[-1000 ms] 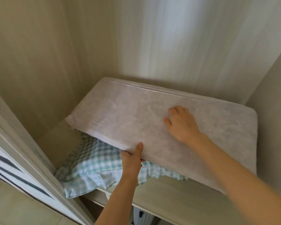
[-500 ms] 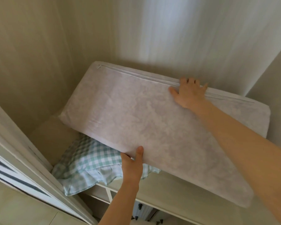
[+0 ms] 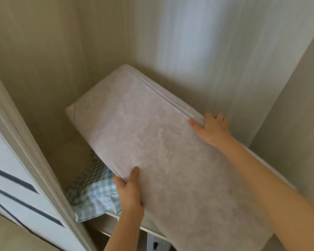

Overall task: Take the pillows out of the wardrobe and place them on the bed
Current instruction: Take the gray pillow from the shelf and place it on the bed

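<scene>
A large pale grey pillow (image 3: 152,142) with a zipper along its far edge is tilted and turned diagonally inside the wardrobe, its near end sticking out over the shelf edge. My left hand (image 3: 130,192) grips its near lower edge, thumb on top. My right hand (image 3: 211,129) clasps the far zippered edge, fingers curled over it. Beneath it on the shelf lies a green-and-white checked pillow (image 3: 92,196) with a frilled edge, mostly hidden.
The wardrobe shelf's front edge (image 3: 116,217) runs below the pillows. Beige wardrobe walls (image 3: 43,69) close in on the left, back and right. A white sliding door (image 3: 16,192) with dark stripes stands at the left.
The grey pillow has swung round so its left end points deeper into the wardrobe and its near end comes out past the shelf. Both hands keep their hold and moved with it.
</scene>
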The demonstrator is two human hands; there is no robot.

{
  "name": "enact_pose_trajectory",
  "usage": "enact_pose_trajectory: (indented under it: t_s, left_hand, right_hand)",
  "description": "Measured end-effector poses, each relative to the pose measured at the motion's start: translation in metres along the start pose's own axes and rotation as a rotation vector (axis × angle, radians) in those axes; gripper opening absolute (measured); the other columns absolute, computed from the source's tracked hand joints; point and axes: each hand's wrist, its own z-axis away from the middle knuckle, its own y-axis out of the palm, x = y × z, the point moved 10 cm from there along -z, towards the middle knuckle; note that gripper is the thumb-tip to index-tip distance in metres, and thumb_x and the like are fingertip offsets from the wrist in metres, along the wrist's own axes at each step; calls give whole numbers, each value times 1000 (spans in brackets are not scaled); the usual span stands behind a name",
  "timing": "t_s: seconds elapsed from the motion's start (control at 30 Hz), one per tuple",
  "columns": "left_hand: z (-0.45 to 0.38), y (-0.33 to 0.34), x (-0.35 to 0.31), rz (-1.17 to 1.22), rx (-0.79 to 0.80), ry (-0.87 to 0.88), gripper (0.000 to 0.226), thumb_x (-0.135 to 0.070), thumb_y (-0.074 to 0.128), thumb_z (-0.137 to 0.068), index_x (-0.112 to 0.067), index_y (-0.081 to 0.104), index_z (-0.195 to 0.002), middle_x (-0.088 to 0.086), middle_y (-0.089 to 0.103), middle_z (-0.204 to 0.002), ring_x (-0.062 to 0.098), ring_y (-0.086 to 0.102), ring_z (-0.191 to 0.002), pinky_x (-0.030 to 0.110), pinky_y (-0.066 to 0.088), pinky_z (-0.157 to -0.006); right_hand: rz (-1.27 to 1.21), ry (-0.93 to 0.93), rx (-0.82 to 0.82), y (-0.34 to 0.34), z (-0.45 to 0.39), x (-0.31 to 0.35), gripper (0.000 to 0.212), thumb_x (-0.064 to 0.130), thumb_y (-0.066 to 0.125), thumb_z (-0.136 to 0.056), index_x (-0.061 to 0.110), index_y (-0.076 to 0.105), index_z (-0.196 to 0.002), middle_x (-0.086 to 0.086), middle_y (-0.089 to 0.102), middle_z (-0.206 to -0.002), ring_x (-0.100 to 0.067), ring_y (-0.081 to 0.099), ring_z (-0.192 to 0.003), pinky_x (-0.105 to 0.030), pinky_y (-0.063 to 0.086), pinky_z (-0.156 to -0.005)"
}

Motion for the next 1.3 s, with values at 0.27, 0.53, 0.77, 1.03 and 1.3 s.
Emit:
enact_pose_trajectory:
  t_s: [0.27, 0.53, 0.77, 1.03, 1.3]
  left_hand:
    - [68, 9, -108, -239, 8, 517, 48, -31, 71, -86, -42, 49, -127, -21, 62, -115, 2, 64, -97, 34, 55, -83]
    - [210, -17, -134, -320, -204, 749, 39, -61, 73, -76, -42, 62, -108, -19, 70, -101, -1, 67, -88, 27, 55, -73]
    - [301, -67, -142, -317, -407, 874, 17, -44, 71, -83, -28, 68, -78, -12, 72, -76, 4, 68, -69, 26, 54, -63]
    - [420, -165, -170, -285, -757, 1046, 51, -38, 68, -83, -22, 32, -51, -12, 26, -52, 3, 25, -50, 27, 22, -46]
    - [513, -244, -173, -303, -997, 1137, 58, -32, 69, -87, -25, 24, -52, -13, 21, -50, 3, 20, -47, 22, 18, -44]
  right_hand:
    - [-560, 260, -106, 6, 75, -55, 71, 65, 47, -85, 2, 52, -119, -31, 45, -121, -48, 49, -110, -45, 39, -98]
    - [-988, 287, -220, -25, 166, -81, 54, 49, 44, -95, 2, 53, -120, -26, 53, -125, -39, 51, -113, -40, 38, -92]
    - [-1078, 228, -167, -42, 214, -70, 54, 49, 43, -94, 3, 49, -122, -22, 50, -126, -38, 46, -117, -46, 34, -97]
    - [-1159, -18, 148, -23, 312, 28, 60, 47, 41, -96, -1, 38, -132, -21, 42, -131, -40, 41, -122, -50, 35, -97]
    - [-1228, -328, 483, -8, 403, 130, 63, 50, 36, -96, 1, 34, -136, -16, 41, -130, -34, 45, -118, -49, 42, -98]
